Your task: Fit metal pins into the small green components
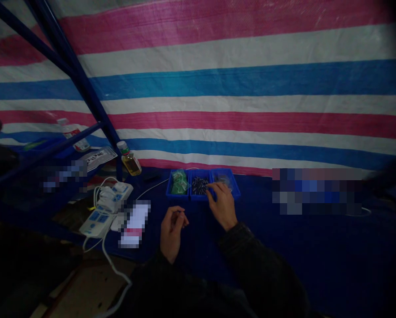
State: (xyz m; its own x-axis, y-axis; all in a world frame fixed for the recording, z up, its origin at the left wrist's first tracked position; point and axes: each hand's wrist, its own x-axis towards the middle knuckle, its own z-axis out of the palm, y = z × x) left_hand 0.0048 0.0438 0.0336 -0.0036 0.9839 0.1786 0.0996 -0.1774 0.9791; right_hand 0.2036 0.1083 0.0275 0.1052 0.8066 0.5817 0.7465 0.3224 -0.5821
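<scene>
My left hand is above the blue table, in front of the bins. Its fingers curl in towards the thumb; anything between them is too small to make out. Reaching over the bins, my right hand has its fingers stretched forward and slightly apart, at the border of the middle and right bins. Small dark screw-like pieces with pale shafts fill the middle bin. Green items in clear plastic lie in the left blue bin. Clear plastic in the right bin is partly hidden by my hand.
Left of my hands are a blurred-out phone-like slab, a white power strip with cables and a bottle of yellowish liquid. A blue metal frame rises at left. Striped sheeting hangs behind. A person is partly visible at far left.
</scene>
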